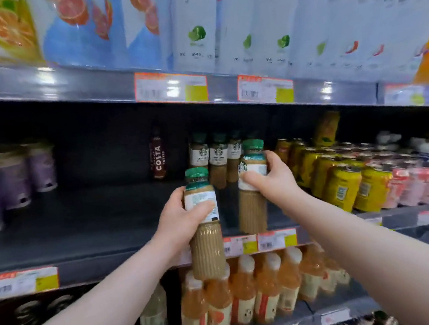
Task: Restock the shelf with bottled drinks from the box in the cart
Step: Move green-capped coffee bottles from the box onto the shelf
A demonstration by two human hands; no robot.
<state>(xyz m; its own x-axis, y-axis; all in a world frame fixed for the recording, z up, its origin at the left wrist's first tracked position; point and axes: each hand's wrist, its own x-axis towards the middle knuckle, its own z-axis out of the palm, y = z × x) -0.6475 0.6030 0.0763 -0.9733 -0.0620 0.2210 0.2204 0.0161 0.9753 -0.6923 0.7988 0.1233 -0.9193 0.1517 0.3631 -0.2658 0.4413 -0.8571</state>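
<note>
Bottles of coffee [218,159] already stand at the shelf's [84,225] 12 o'clock. The right hand [274,180] grips one bottle [251,185] resting at the front edge. The left hand [184,216] grips another bottle [204,222] at 6 o'clock, not yet placed.

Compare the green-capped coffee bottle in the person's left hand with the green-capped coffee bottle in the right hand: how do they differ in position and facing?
The left hand's green-capped coffee bottle hangs in front of the shelf edge, unsupported; the right hand's green-capped coffee bottle appears to stand on the dark middle shelf. The left one shows its printed back label; the right one shows part of its round logo. Both are upright, ribbed, beige-filled, gripped around the label.
</note>
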